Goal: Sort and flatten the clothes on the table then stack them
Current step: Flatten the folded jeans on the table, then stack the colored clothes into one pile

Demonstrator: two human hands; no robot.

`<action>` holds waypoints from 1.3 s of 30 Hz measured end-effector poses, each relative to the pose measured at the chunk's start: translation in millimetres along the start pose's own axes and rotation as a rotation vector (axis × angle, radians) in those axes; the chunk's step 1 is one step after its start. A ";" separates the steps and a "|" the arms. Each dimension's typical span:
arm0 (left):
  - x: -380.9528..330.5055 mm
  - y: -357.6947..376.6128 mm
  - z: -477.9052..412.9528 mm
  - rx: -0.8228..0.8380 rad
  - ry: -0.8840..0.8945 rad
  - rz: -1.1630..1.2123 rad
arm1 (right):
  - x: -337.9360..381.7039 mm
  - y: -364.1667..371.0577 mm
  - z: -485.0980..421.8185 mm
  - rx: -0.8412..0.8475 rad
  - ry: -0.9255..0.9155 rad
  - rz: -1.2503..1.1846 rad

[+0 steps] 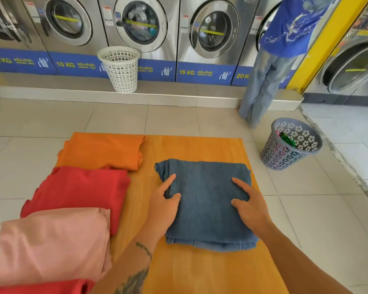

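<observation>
Nearest, our forearms run off the bottom edge, and a pink garment (51,245) blurs at the lower left over a red piece (40,288) that is mostly cut off. Our left hand (163,211) and right hand (250,206) both lie open and flat on the folded blue jeans (208,200), gripping nothing, on the yellow table (200,272). Left of them sit a red garment (81,187) and, farther, an orange one (102,151). Beyond, a grey basket (291,143) (contents hard to make out) stands on the floor.

Matt blue denim (208,200) (coarse weave), glossy steel washers (212,28), perforated plastic baskets (120,68)
</observation>
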State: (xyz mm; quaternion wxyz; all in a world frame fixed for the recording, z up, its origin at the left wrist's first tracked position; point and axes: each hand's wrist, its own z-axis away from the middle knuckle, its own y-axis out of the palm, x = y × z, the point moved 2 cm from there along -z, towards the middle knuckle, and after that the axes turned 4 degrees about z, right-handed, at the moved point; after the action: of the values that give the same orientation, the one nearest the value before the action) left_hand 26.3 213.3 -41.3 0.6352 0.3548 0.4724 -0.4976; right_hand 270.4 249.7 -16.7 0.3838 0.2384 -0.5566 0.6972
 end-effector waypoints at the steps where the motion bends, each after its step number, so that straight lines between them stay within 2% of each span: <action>1: -7.0 3.1 -11.7 -0.021 0.025 0.000 | 9.6 -3.5 -16.4 -0.014 -0.027 0.032; 6: -32.8 16.4 -73.7 -0.085 0.160 -0.091 | 47.2 -11.9 -96.1 -0.087 -0.104 0.143; 9: -17.8 18.9 -97.9 -0.086 0.179 -0.224 | 38.3 4.6 -126.2 -0.051 -0.111 0.270; 11: -0.7 18.8 -104.9 -0.110 0.191 -0.292 | 17.7 20.0 -130.0 -0.016 -0.075 0.327; 15: 13.6 22.5 -111.3 -0.116 0.206 -0.344 | 0.5 22.4 -132.7 -0.035 -0.030 0.293; 19: 12.1 27.8 -108.2 -0.062 0.192 -0.431 | 0.4 16.8 -130.0 -0.031 -0.024 0.330; 22: 8.3 26.2 -105.2 -0.004 0.149 -0.401 | 6.1 11.9 -122.5 0.052 -0.026 0.461; 25: -2.4 18.6 -88.3 0.027 0.095 -0.435 | 15.8 5.1 -104.4 0.048 0.001 0.602; 29: -18.0 -1.2 -46.6 -0.090 0.097 -0.428 | 26.6 8.4 -51.9 -0.001 -0.149 0.559; 32: -39.0 -19.6 -2.4 -0.153 0.114 -0.295 | 32.3 15.7 -14.7 0.092 -0.258 0.445; 35: -54.6 -36.7 46.1 -0.210 0.127 -0.165 | 40.4 18.5 15.0 0.223 -0.286 0.301; 39: -48.9 -59.4 97.8 -0.307 0.129 -0.102 | 50.2 21.1 42.4 0.329 -0.332 0.290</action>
State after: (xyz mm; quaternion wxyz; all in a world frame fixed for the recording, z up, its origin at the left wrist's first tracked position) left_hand -9.8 122.8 35.9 0.6242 0.2605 0.5999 -0.4273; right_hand 219.8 220.7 20.2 0.1395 0.3262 -0.5194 0.7774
